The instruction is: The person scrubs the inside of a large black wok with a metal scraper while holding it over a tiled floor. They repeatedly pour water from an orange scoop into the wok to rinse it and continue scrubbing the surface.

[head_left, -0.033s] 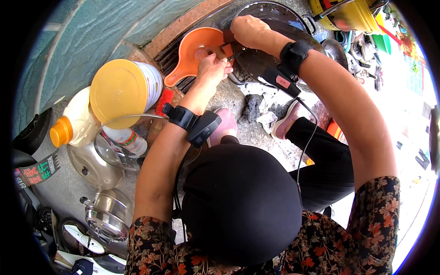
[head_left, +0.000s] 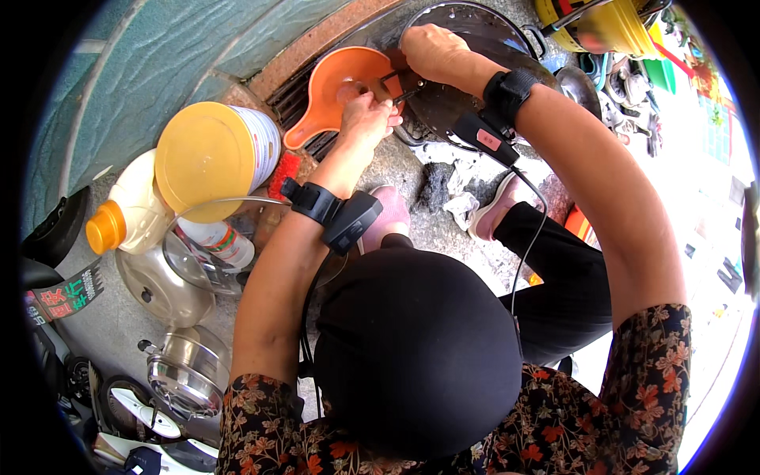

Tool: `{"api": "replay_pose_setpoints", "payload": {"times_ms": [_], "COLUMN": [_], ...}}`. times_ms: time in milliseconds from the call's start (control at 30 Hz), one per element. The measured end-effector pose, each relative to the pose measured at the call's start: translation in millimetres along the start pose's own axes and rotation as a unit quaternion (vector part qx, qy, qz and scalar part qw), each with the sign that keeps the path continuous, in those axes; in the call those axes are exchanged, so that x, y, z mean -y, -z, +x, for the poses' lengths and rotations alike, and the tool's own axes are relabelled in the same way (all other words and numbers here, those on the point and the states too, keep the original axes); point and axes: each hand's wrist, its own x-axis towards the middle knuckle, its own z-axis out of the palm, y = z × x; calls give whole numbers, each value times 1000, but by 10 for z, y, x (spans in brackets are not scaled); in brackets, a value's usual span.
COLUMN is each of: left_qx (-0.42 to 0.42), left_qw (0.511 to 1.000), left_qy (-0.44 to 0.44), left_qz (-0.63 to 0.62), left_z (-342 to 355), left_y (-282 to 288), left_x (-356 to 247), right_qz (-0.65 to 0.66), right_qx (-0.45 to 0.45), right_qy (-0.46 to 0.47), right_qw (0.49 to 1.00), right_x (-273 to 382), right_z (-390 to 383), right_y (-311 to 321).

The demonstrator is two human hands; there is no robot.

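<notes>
My left hand (head_left: 366, 119), fingers curled, is against a thin dark piece at the right side of an orange plastic dipper (head_left: 321, 91); I cannot make out what it grips. My right hand (head_left: 435, 54), higher up and closed, is at the upper left of a dark, wet, round pan or lid (head_left: 443, 111), and its fingertips are hidden. The pan leans in or on a larger black pot (head_left: 491, 24). Behind the dipper is a dark grate (head_left: 285, 103) along the brick edge.
At left, beside a stone-faced wall (head_left: 127, 71), sit a yellow-lidded tub (head_left: 202, 158), a cream jug (head_left: 127, 206), a bottle, metal lids (head_left: 162, 285) and steel pots (head_left: 186, 372). Yellow buckets (head_left: 594, 28) and cluttered pans stand upper right. My pink shoes (head_left: 491, 218) are below my hands.
</notes>
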Motion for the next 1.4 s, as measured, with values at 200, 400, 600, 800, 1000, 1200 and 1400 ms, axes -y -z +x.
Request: {"api": "replay_pose_setpoints", "payload": {"times_ms": [200,400,600,800,1000,1200,1400], "left_qx": [6,-5,13,0,6,16,2], "left_qw": [1000,1000,1000,1000,1000,1000,1000], "left_qy": [-4,1,-5,-2,7,0,14], "left_qz": [4,6,14,17,12,-5,-18], "left_z": [24,48,70,116,72,134,141], "left_y": [-13,37,6,53,63,45,42], "left_x": [16,82,60,124,104,156,218], "right_qz": [28,-42,-66,-116,-208,-164,-157], "right_qx": [31,43,-8,3,-10,-54,142], "right_qy": [2,43,89,115,195,232,166], "right_qw": [999,997,994,987,959,957,963], "right_x": [-84,-16,-72,-49,98,36,164], "right_z": [78,-123,-78,-116,-85,-15,-14], "right_y": [-55,298,98,251,261,233,670]}}
